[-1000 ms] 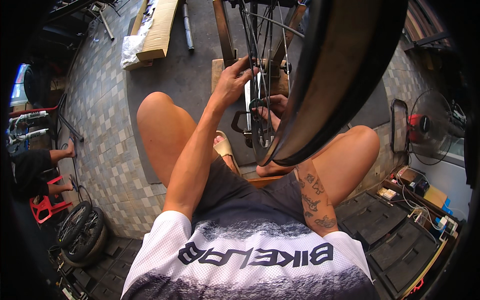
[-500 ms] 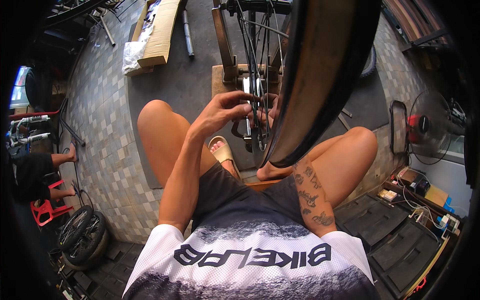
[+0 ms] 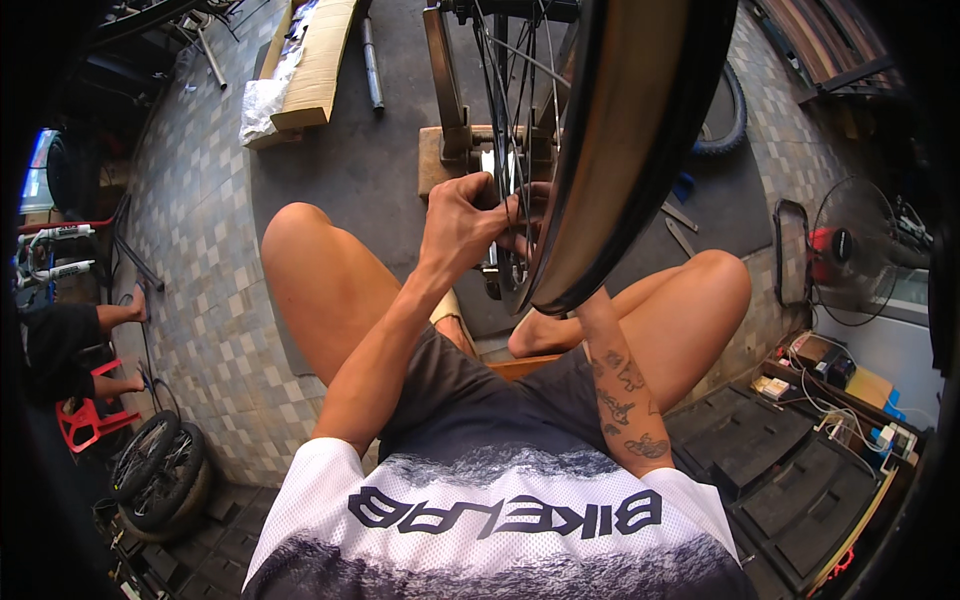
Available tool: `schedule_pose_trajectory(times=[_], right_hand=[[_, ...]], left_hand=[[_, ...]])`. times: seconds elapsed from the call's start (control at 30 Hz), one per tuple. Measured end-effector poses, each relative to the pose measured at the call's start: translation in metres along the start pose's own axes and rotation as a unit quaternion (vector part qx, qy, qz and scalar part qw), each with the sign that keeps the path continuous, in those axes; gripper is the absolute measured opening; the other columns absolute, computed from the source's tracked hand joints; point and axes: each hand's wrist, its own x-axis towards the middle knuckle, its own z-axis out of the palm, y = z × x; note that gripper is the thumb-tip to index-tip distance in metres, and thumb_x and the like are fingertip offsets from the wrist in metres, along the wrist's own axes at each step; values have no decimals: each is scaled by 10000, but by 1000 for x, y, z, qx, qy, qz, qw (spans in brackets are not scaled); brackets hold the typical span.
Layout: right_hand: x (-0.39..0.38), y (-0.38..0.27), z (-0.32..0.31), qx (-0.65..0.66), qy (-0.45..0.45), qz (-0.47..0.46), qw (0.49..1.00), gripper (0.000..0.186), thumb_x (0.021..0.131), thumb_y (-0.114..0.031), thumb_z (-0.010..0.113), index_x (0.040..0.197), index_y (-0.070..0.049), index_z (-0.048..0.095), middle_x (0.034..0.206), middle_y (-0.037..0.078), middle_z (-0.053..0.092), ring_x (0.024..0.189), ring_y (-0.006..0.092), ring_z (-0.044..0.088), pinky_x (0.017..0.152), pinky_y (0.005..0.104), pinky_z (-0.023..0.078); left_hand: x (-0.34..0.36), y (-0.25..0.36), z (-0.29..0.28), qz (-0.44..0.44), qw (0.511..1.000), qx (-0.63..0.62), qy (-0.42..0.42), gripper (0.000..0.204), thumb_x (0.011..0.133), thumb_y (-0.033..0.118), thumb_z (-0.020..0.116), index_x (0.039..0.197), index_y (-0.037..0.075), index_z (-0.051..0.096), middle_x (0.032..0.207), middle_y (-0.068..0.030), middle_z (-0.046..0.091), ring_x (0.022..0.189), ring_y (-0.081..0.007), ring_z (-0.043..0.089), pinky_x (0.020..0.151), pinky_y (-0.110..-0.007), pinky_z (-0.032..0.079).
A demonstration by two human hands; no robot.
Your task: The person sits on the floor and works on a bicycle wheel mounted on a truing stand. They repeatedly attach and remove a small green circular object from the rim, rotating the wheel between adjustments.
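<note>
Upright before me stands a bicycle wheel with a black rim (image 3: 655, 110), a brownish inner channel and no tyre. Its dark spokes (image 3: 512, 110) run up to a hub (image 3: 535, 12) at the top edge. A metal stand (image 3: 450, 95) straddles the wheel. My left hand (image 3: 462, 222) is closed at the left side of the spokes, its thumb and fingers pinching a spoke low down. Opposite it, through the spokes, my right hand (image 3: 530, 222) shows curled fingers; the rim covers much of that hand, and what it grips is hidden.
A long open cardboard box (image 3: 308, 85) lies ahead on the left beside a metal tube (image 3: 372, 65). Flat metal tools (image 3: 680, 228) and a tyre (image 3: 728, 120) are to the right. A fan (image 3: 850, 245) stands far right. Small wheels (image 3: 160, 470) are stacked left, near another person's legs (image 3: 122, 315).
My left hand has moved slightly right and closed its fingers from a looser hold against the spokes. My right hand stays behind the wheel. The view has shifted a little.
</note>
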Motion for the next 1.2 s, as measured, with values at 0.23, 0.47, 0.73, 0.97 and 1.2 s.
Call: schedule_pose_trajectory(times=[0.23,0.47,0.73,0.97,1.2], right_hand=[[11,24,0,-208,26,-134,969,441,884,-43,796,1288,-3,623,1035,139,792,956,161,765,836,307,602],[27,14,-20,-60,-75,1,995,360,947,-11,743,1291,33,646,1085,86,783,1018,137,720,917,291,572],[53,23,-13,-140,59,49,987,305,941,-58,780,1206,68,695,1038,125,800,926,156,757,821,301,605],[8,0,3,-113,188,-64,973,230,962,-11,754,1169,65,690,1098,138,798,972,149,752,896,267,588],[-6,12,-3,-65,63,53,994,265,945,-17,779,1188,43,693,1072,108,796,952,121,738,850,254,582]], left_hand=[[6,9,-24,-122,990,71,5,405,1016,354,730,971,-45,781,747,-34,721,719,-77,664,629,-293,524],[14,0,-23,-65,991,-110,-37,526,998,428,745,1219,-49,716,1073,-120,743,1005,-136,682,875,-321,547],[12,7,-25,-58,996,-38,-59,545,972,422,767,1263,-35,705,1131,-98,735,1043,-154,664,932,-315,525],[19,-12,-23,-78,980,-160,-90,528,1025,400,716,1339,-23,685,1196,-99,744,1126,-161,664,1027,-330,493],[13,-26,-11,-11,974,-221,-55,551,1047,383,694,1401,-37,649,1251,-127,735,1173,-185,659,1037,-329,495]])
